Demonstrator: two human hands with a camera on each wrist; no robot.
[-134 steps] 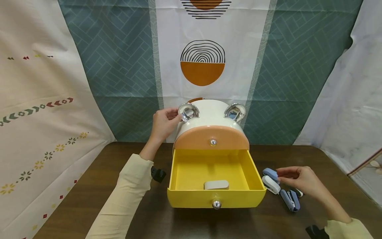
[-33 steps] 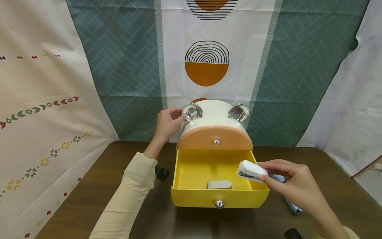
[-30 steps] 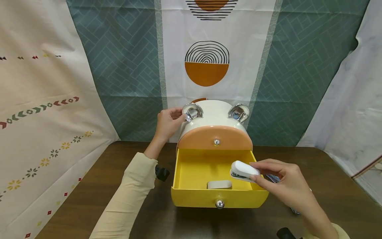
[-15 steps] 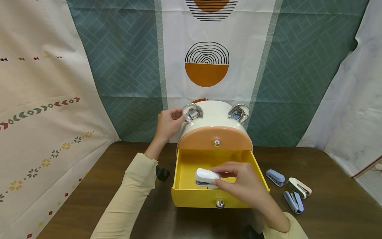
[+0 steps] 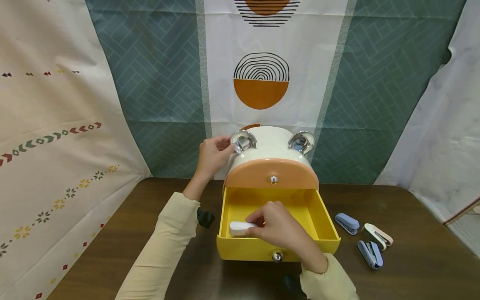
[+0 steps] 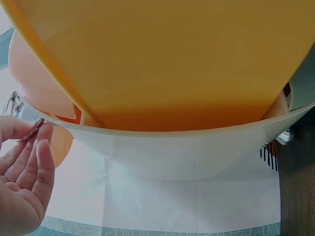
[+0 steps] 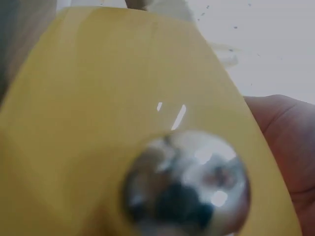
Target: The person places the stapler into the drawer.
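Note:
A small drawer cabinet point(image 5: 268, 139) with a white domed top stands on the table. My left hand point(image 5: 213, 156) pinches the rim of its left silver ear point(image 5: 243, 141) between thumb and fingers; the left wrist view shows this hold too. The lower yellow drawer point(image 5: 315, 246) is pulled out. Inside its front left corner, my right hand point(image 5: 275, 223) holds a white stapler point(image 5: 240, 228) by one end, low behind the front wall. Whatever lies behind that hand is hidden. In the right wrist view the drawer front and its silver knob point(image 7: 187, 184) cover most of the hand.
To the drawer's right lie a blue stapler point(image 5: 347, 223), a cream stapler point(image 5: 378, 236) and another blue stapler point(image 5: 370, 254) on the brown table point(image 5: 423, 266). Above the drawer is an orange drawer front point(image 5: 271, 173). Patterned cloths hang behind and on both sides.
My right hand has picked up the white stapler from the table on the right and carried it left, down into the drawer. The left hand stays on the ear.

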